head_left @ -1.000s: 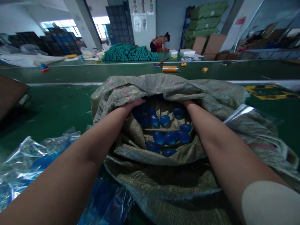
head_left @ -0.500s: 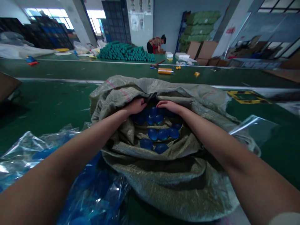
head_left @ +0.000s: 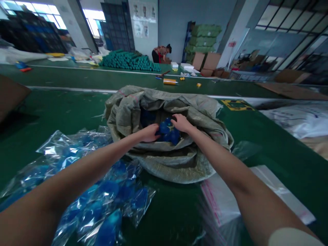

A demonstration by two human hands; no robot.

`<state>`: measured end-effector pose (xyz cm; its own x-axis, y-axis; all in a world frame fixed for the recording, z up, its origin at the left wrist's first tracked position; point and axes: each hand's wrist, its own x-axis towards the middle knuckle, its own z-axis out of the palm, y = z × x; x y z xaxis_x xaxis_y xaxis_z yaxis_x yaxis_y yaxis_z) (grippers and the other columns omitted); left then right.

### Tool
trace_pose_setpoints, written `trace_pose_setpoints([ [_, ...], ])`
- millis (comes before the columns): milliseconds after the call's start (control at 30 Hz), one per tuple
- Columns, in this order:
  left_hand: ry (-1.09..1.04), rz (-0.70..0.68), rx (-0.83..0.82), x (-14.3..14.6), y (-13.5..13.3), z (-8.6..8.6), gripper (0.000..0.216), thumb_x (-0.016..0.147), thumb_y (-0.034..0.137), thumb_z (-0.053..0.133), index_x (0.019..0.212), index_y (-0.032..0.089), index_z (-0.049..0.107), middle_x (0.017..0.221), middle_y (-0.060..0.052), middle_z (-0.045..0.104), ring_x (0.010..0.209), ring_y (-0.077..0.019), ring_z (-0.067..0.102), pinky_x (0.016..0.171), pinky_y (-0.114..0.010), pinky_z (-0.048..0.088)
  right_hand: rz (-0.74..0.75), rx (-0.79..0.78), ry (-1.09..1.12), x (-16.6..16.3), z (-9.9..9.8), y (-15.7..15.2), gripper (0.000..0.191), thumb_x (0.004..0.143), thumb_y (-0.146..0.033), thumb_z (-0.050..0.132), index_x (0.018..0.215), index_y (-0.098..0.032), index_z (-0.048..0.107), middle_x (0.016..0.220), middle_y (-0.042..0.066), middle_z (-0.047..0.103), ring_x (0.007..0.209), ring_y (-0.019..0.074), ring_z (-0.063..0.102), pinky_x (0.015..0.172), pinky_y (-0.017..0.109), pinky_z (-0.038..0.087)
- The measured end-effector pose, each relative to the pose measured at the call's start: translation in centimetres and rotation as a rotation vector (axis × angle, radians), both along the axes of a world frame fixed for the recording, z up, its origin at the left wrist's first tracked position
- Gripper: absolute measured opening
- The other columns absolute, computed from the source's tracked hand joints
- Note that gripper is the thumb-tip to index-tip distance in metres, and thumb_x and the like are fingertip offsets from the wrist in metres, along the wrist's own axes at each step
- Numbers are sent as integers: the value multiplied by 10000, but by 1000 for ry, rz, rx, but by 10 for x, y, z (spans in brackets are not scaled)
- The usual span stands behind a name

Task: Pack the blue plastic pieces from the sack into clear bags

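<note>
A woven sack (head_left: 174,167) lies with its mouth rolled open in front of me. Inside, a cluster of glossy blue rounded pieces (head_left: 169,132) sits between my hands. My left hand (head_left: 150,133) is closed against the cluster's left side, its fingertips partly hidden. With curved fingers, my right hand (head_left: 181,123) grips the upper right side. More blue pieces (head_left: 148,117) show deeper in the sack, in shadow. Left of the sack lies a heap of clear plastic bags (head_left: 102,191) with blue pieces in them.
Flat clear bags (head_left: 225,201) with pink edges lie under my right forearm. A cardboard box (head_left: 11,97) stands at the left. Beyond the sack are an orange tube (head_left: 170,82), stacked green rolls (head_left: 130,60) and a person (head_left: 161,54) bending over the far table.
My hands have come nearer together around the blue pieces, which now form a raised cluster instead of lying spread in the sack. The view has shifted, showing more table on the right.
</note>
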<state>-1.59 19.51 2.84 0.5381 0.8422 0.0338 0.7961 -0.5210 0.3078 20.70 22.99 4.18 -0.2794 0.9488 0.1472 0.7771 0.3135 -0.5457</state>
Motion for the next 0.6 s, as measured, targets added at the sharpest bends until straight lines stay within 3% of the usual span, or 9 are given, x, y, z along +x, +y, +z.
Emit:
trace_pose_setpoints([
  [100, -22, -54, 57, 4, -23, -1, 298, 676, 418, 735, 794, 184, 594, 1201, -182, 632, 1233, -340, 542, 1018, -381, 460, -70, -99, -47, 1, -13, -20, 286, 868, -334, 622, 1048, -123, 690, 1223, 223, 639, 1194, 345, 571, 1071, 477, 375],
  [200, -52, -7, 45, -3, -32, 0, 287, 669, 385, 747, 789, 192, 573, 1154, -174, 649, 1165, -333, 588, 965, -389, 498, -74, -108, 49, 4, -13, -31, 169, 864, -297, 606, 909, -161, 695, 1119, 165, 694, 1108, 294, 621, 1029, 418, 419],
  [333, -105, 91, 118, -11, -38, 4, 215, 731, 334, 695, 809, 187, 559, 1128, -171, 656, 1103, -318, 611, 930, -408, 505, -145, -122, 221, 16, 9, -30, 242, 927, -288, 438, 937, -168, 647, 994, 107, 724, 897, 194, 679, 838, 327, 521],
  [400, -147, 79, 192, -5, -45, 9, 160, 762, 297, 659, 820, 179, 568, 1158, -167, 650, 1127, -307, 595, 951, -405, 487, -220, -128, 471, 26, 22, -32, 276, 943, -322, 375, 975, -185, 613, 964, 78, 719, 815, 150, 681, 750, 278, 536],
  [467, -215, 46, 242, 11, -58, 15, 109, 790, 265, 624, 835, 170, 592, 1147, -149, 660, 1107, -282, 596, 947, -386, 478, -274, -129, 910, 40, 34, -40, 268, 925, -397, 405, 938, -210, 597, 865, 41, 705, 725, 130, 665, 685, 251, 534],
  [533, -304, 6, 238, 37, -78, 22, 106, 818, 241, 589, 873, 161, 632, 1052, -115, 687, 1004, -241, 622, 895, -351, 484, -245, -93, 1328, 56, 46, -55, 278, 901, -450, 434, 867, -224, 593, 762, 16, 671, 668, 122, 634, 655, 240, 526],
  [600, -367, -101, 164, 70, -106, 25, 168, 842, 227, 559, 945, 163, 675, 898, -68, 691, 849, -194, 627, 797, -308, 485, -164, -7, 1572, 72, 57, -75, 296, 913, -442, 400, 838, -233, 595, 729, 7, 645, 654, 110, 607, 639, 224, 513],
])
